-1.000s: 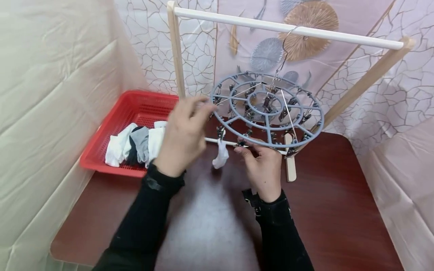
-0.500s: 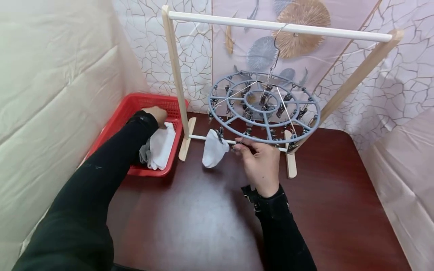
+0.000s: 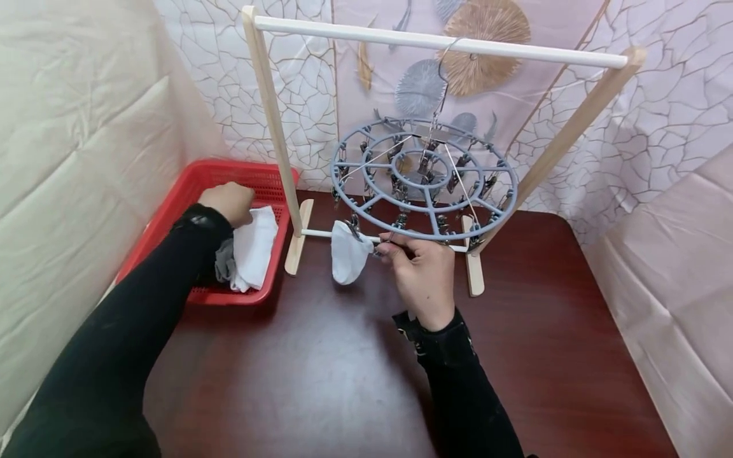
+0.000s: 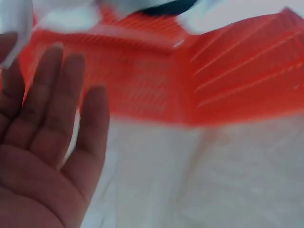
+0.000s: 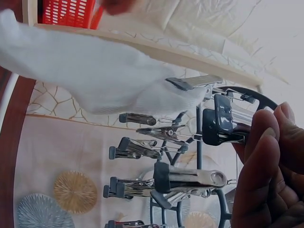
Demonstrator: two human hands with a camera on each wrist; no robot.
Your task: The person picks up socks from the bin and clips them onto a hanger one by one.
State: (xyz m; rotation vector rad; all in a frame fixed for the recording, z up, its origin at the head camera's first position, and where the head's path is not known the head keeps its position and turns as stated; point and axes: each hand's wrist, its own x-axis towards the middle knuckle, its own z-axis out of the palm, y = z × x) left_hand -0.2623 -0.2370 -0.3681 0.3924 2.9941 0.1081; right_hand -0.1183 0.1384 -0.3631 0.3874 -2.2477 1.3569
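Observation:
My left hand reaches into the red basket, beside a white sock. In the left wrist view three fingers stretch out loosely, and the thumb lies over white cloth at the frame's edge. I cannot tell whether thumb and index pinch this cloth. My right hand pinches the tail of a metal clip with dark tips, at the front rim of the round grey hanger. Another white sock hangs from the neighbouring clip, just left of that hand.
The hanger is hooked on the white bar of a wooden stand, whose feet rest on the dark red table. Several clips hang around its rings. A grey sock lies in the basket. Pale fabric walls surround the table.
My left hand has gone from the hanger down into the basket at the left. The white sock on the clip has turned broadside. My right hand still pinches its clip.

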